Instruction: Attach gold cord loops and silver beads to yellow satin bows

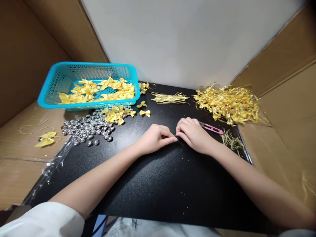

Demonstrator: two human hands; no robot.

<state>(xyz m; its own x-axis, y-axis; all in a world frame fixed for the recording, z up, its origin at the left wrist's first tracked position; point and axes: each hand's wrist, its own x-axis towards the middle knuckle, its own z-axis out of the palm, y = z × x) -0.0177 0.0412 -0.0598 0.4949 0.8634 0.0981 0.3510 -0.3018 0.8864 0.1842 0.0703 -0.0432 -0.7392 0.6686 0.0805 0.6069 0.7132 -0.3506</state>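
Observation:
My left hand (160, 138) and my right hand (192, 134) meet over the middle of the black table (148, 184). Thumb and forefinger of each are pinched together on a thin gold cord (175, 135). Only a tiny piece of it shows between the fingertips; the rest is hidden by the hands. Just right of my right hand lies a pink-handled thread snipper (213, 129). Beyond the hands is a bundle of straight gold cords (170, 98). Two loose yellow bows (145, 113) rest to the upper left of my left hand.
A blue basket (86, 106) with yellow bows stands at the back left. Silver beads (90, 128) are heaped before it, some under bows. At the back right is a pile of corded yellow bows (229, 102); cord scraps (232, 141) lie nearer. Cardboard (276, 141) flanks the table.

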